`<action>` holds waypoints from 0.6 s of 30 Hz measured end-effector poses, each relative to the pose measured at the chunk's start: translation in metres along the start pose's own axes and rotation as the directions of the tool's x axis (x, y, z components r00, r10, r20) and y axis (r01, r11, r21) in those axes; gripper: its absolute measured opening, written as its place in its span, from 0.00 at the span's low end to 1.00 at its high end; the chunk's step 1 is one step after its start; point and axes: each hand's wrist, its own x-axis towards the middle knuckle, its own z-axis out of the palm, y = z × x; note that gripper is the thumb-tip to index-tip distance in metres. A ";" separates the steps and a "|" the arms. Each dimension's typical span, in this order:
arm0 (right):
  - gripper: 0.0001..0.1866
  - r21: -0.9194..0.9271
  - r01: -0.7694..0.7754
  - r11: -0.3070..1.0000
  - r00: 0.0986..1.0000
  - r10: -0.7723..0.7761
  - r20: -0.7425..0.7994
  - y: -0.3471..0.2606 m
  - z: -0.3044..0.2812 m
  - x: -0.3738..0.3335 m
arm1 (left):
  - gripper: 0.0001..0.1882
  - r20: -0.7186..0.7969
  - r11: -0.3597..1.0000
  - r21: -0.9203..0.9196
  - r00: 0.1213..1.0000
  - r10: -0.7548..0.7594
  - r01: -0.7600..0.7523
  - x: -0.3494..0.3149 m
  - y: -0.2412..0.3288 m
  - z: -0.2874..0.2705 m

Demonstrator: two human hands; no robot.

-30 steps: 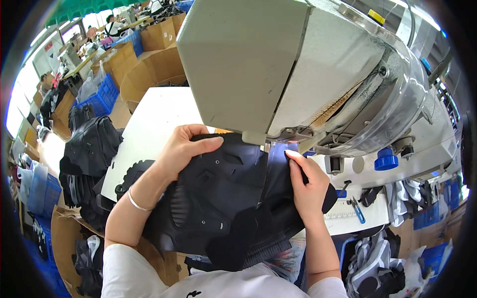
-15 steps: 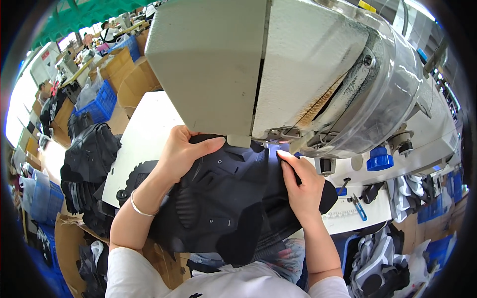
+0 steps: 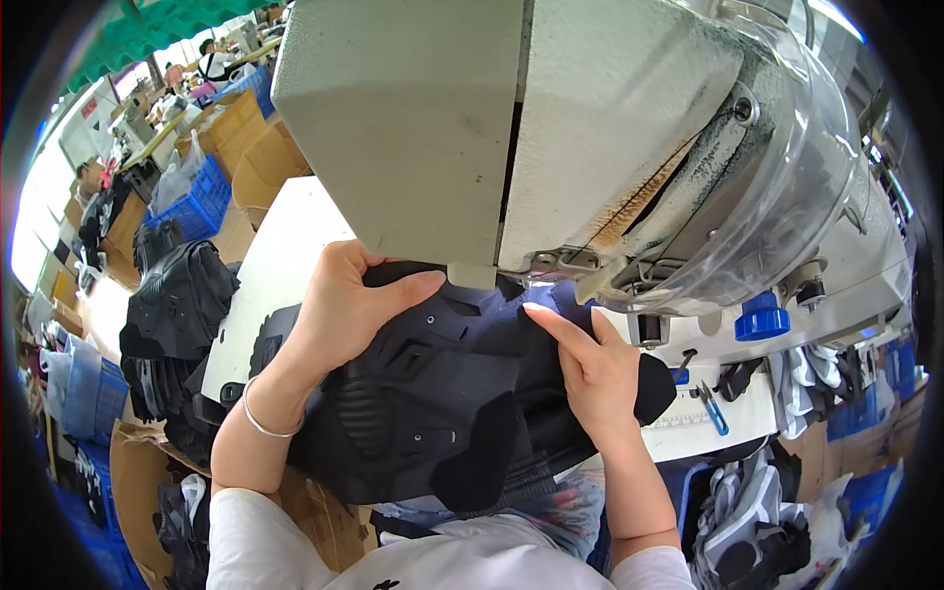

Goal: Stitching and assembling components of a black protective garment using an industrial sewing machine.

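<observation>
A black moulded fabric panel (image 3: 447, 369), with ribs, slots and small eyelets, lies under the head of a pale sewing machine (image 3: 413, 128). My left hand (image 3: 349, 310) grips its far left edge, thumb on top and fingers hidden beneath. My right hand (image 3: 595, 369) rests on the panel's right part, index finger stretched out toward the lit stitching area and its tip touching the fabric. The needle is hidden behind the machine head. The panel's near edge hangs over my lap.
Blue-handled thread snips (image 3: 713, 411) lie on the white table (image 3: 285, 236) at right. Black pieces (image 3: 182, 305) are piled at left, beside a cardboard box (image 3: 138, 492). Grey and black pieces (image 3: 752, 521) fill a bin at lower right. Blue crates (image 3: 197, 202) stand farther back.
My right index finger has reached left across the panel, closer to the stitching area. The panel has shifted slightly away from me. My left hand keeps its hold.
</observation>
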 end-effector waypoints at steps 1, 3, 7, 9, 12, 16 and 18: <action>0.25 -0.017 0.008 1.000 1.000 -0.008 -0.001 0.000 0.000 0.000 | 0.11 0.001 1.000 -0.002 1.000 0.010 -0.010 0.001 0.000 0.000; 0.25 -0.036 0.015 0.999 1.000 -0.015 -0.003 -0.001 0.001 0.000 | 0.11 0.005 0.982 0.188 1.000 0.024 -0.024 0.002 0.002 0.000; 0.25 -0.079 0.023 0.997 1.000 -0.023 -0.004 -0.001 0.003 -0.002 | 0.10 0.140 0.498 0.785 0.889 0.436 -0.368 0.005 -0.007 0.010; 0.24 -0.080 0.034 0.996 0.999 -0.035 -0.011 -0.001 0.002 0.000 | 0.10 0.187 0.411 0.831 0.883 0.430 -0.376 0.006 -0.015 0.020; 0.22 -0.030 0.029 0.999 0.999 -0.030 -0.038 0.002 0.005 -0.002 | 0.24 0.152 0.596 0.714 0.912 0.380 -0.367 0.015 -0.032 0.035; 0.19 0.095 -0.031 0.995 0.996 0.038 -0.074 0.009 0.010 -0.007 | 0.35 0.271 0.657 0.646 0.921 0.279 -0.389 0.023 -0.033 0.028; 0.18 0.072 -0.070 0.995 0.996 0.073 -0.042 0.005 0.005 -0.006 | 0.41 0.339 0.809 0.538 0.940 0.048 -0.235 0.030 -0.025 0.022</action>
